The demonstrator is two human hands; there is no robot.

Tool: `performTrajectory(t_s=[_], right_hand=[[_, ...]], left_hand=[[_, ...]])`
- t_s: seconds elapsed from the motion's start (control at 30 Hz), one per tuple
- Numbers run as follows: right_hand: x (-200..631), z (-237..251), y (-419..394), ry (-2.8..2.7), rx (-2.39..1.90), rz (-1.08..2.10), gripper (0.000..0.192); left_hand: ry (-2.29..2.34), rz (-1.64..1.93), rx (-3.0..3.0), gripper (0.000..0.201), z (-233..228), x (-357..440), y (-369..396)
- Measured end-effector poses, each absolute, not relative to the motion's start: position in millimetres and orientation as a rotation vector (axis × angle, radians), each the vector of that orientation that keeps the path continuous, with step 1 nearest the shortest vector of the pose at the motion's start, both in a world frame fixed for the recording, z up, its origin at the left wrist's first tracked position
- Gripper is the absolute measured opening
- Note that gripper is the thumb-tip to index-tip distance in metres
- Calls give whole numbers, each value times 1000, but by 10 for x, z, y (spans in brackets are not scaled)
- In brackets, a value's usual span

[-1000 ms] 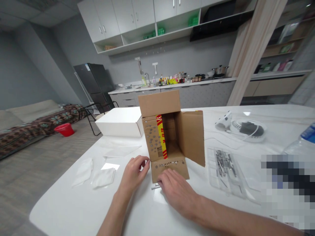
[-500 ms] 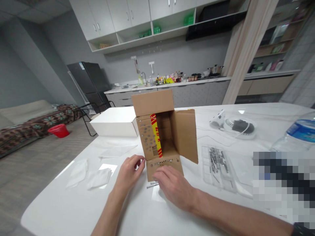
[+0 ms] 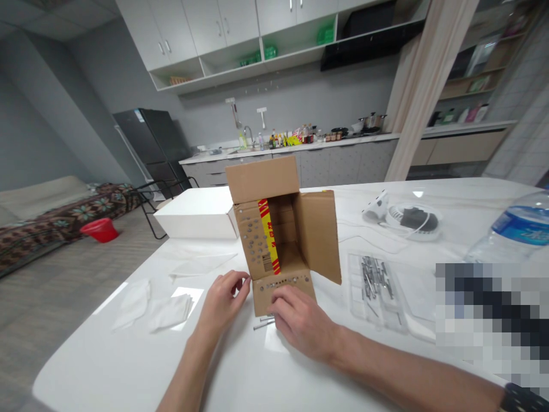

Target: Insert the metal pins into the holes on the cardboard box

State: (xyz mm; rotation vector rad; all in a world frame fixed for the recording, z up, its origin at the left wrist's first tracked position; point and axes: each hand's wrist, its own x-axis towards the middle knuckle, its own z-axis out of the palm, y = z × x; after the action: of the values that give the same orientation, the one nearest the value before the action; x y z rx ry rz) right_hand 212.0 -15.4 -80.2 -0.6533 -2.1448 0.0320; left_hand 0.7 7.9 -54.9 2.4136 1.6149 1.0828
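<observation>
On the white table (image 3: 128,366), going from the left, folded white cloths (image 3: 169,312) lie well clear of the work. Next comes the left hand (image 3: 223,300), fingers curled with thumb and forefinger tips drawn close together just beside the left edge of the cardboard box's (image 3: 283,229) lowered front flap (image 3: 283,292); whether it pinches anything I cannot tell. The box lies on its side, open mouth toward the person, and the flap, pierced by a row of small holes, lies flat on the table. A few thin metal pins (image 3: 263,323) lie just before the flap's near edge, long axes running roughly left to right. The right hand (image 3: 300,320) rests palm down, fingers loosely spread, fingertips touching the flap and partly covering the pins; it is the nearer hand to them and grips nothing visible. Farther right sits a clear tray (image 3: 377,286) of more pins.
</observation>
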Motion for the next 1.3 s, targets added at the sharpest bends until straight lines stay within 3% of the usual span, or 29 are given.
performTrajectory(t_s=[0.33,0.63,1.07,1.3], right_hand=[[2168,-853,-78,-2025,-756,279,21],[2179,-898,29,-1820,-865,466,11],[2192,-816,99,-2188,-857,-85,18],[2170,-798,63,-2194,-997,-91,6]], left_hand=[[1622,1061,2424,18,-575,-21,87],[1600,1081,2442,15,-576,-20,88],[1603,1068,2413,16,-578,-24,84],[1611,1080,2415,15,-593,-30,88]])
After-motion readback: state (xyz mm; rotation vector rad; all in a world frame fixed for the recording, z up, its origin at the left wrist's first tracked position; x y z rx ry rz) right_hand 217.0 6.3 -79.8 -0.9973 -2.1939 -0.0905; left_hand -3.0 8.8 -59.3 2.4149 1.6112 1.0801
